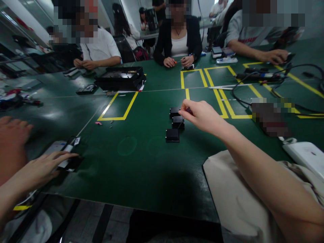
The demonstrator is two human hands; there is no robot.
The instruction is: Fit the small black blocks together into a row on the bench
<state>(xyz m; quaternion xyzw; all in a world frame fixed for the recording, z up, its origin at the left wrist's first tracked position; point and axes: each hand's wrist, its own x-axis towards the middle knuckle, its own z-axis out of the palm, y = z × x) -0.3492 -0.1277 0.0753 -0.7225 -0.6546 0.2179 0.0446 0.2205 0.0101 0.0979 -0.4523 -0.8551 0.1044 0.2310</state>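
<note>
Three small black blocks stand in a loose column on the green table: a far one (174, 112), a middle one (178, 122) and a near one (172, 135). My right hand (198, 113) is beside the far and middle blocks, its thumb and fingers pinched together; what lies between the fingertips is too small to make out. At the left, my left hand (48, 165) reaches palm down over a dark object (72, 164) near a phone-like device (57, 147), fingers stretched out.
Another person's hand (14, 141) is at the left edge. A black tray (121, 78) stands at the far left. Beige cloth (233, 189), a white device (307, 153) and cables lie at the right. People sit across the green table (141, 179).
</note>
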